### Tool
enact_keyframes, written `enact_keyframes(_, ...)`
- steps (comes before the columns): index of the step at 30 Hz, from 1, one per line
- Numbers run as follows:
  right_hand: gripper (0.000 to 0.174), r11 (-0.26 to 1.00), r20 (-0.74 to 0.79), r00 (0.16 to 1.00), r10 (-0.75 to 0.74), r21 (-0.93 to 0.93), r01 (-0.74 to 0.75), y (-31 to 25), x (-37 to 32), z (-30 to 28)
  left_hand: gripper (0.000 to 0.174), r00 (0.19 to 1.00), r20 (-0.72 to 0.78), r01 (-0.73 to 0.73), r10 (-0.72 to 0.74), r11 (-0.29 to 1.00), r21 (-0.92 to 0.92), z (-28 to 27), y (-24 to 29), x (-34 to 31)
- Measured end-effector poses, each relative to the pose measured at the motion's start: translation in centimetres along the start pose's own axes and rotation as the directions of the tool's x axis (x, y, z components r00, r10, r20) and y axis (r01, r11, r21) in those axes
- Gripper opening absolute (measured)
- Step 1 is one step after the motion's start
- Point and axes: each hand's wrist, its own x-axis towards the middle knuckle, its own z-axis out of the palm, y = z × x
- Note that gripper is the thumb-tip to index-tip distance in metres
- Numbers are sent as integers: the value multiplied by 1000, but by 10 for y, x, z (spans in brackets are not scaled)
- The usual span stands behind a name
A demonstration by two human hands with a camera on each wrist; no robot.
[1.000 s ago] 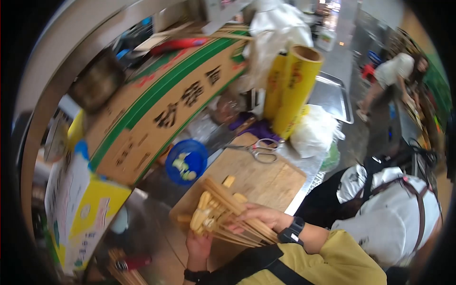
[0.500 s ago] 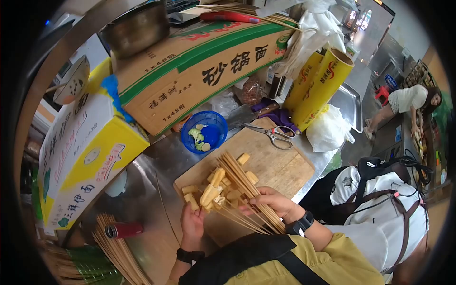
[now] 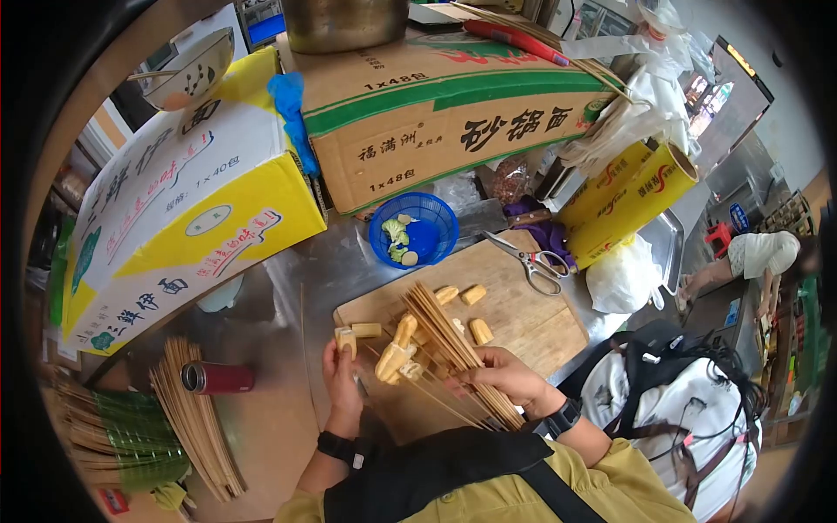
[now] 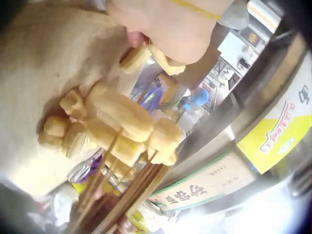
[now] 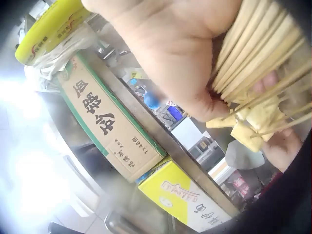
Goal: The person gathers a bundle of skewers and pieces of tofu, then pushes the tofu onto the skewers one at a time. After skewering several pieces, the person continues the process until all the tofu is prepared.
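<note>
My right hand grips a bundle of thin wooden sticks over the near part of the cutting board. Yellow pieces are on the ends of several sticks, left of the bundle. In my left hand a short yellow piece is pinched between thumb and fingers, at the board's left edge. Loose yellow pieces lie on the cutting board. The left wrist view shows the skewered pieces close up, beside my left hand.
A blue basket with cut vegetables stands behind the board, and scissors lie at its back right. Left are a red bottle and more sticks. Cartons line the back. A person bends at the far right.
My left hand has moved left, away from the skewered pieces, and now holds up a yellow piece. My right hand keeps its grip on the sticks. The head view has turned left.
</note>
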Motion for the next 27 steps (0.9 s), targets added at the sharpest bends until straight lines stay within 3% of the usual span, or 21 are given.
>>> enact_keyframes(3,22,1000,-57,998,8,24,-7,-8,-2,0,30,999,19,-39,38,996,83,-1,-12,22)
enact_keyframes(6,21,999,-68,997,26,-22,-27,-10,-2,-4,29,978,169,97,-120,986,138,1,-22,28)
enact_keyframes(9,21,1000,-30,999,-11,-4,11,-6,1,-12,29,988,138,44,-71,980,192,5,-23,22)
enact_keyframes(12,24,997,-80,996,47,66,-41,-5,-1,-12,29,997,-75,38,-28,991,132,16,-7,10)
enact_keyframes(15,27,992,-128,987,93,-78,-104,15,7,-29,30,999,-31,-3,6,994,113,14,3,7)
enact_keyframes(18,30,985,-147,989,-25,-172,0,12,6,-20,31,995,25,-102,100,987,127,42,30,-13)
enact_keyframes(21,31,829,-226,938,-262,-551,98,9,4,-18,31,969,162,-207,185,970,130,65,46,-28)
enact_keyframes(24,30,631,-196,888,-416,-765,127,8,-2,-16,29,962,254,-123,99,989,82,77,59,-34)
enact_keyframes(27,29,920,-140,987,-81,-391,20,-14,-11,-1,27,971,238,-3,9,1000,-22,82,62,-32)
